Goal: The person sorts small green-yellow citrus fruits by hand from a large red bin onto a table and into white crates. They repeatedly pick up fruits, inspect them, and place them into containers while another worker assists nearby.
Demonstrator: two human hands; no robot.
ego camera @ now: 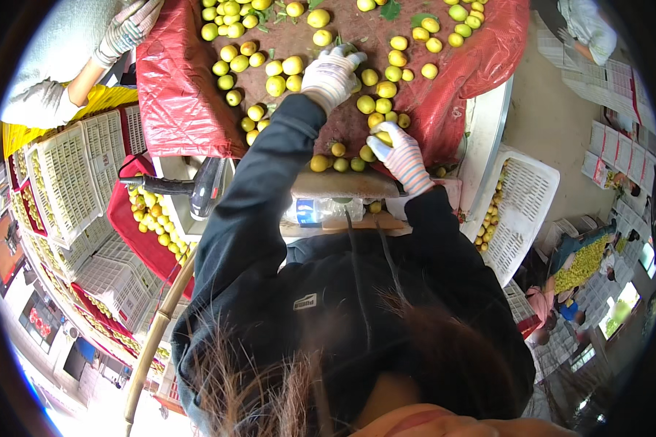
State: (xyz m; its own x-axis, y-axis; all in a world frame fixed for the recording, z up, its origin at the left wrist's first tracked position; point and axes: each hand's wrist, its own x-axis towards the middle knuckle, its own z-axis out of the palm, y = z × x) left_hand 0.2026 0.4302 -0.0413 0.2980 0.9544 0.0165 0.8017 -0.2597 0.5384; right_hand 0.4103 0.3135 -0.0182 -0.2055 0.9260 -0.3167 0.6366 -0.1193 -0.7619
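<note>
My left hand [331, 76], in a striped white knit glove, is over the middle of a brown-red sorting surface [333, 128]. Its fingers bend downward beside a yellow-green fruit [356, 84], and whether they grip anything is hidden. Nearer to me, on the right, my right hand [407, 161] wears a similar glove and pinches a yellow fruit [384, 137] between thumb and fingers. Loose jujube-like fruits [365, 104], yellow-green and some browned, lie around both hands. A short row of fruits [340, 164] rests along the near edge.
Red woven plastic sheeting [188, 82] covers the table's sides. A plastic bottle [328, 212] lies below the near edge. White crates [527, 213] flank me, and a bamboo pole [156, 338] leans at left. Another person's gloved hand [128, 33] is at upper left.
</note>
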